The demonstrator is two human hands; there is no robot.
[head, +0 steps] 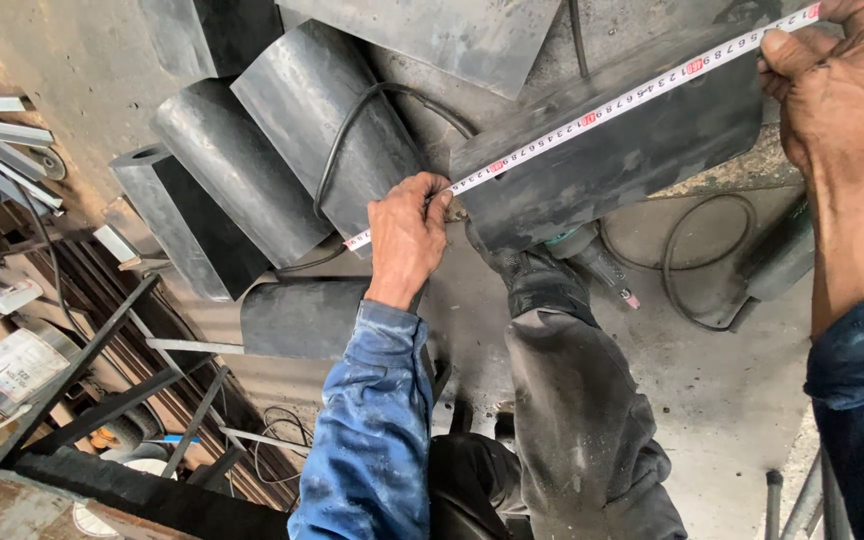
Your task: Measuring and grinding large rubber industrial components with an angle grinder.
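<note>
Steel sheet (612, 165) runs lengthwise between my hands; left fingers (430, 200) pinch the tape measure (592, 118) at its near end, right fingers (787, 45) seemingly press it down at the far end

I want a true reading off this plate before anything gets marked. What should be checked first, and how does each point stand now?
1. Tape measure drawn taut along the dark metal plate: ok, it runs straight.
2. Left hand pins the tape at the plate's near corner: ok.
3. Right hand presses the tape at the far end: ok.
4. Tape follows the plate's top edge: ok.
5. Tape hook seated on the edge: cannot tell, hidden by the fingers.
6. Black cable clear of the tape: ok, it lies on the curved sheets beside.
</note>
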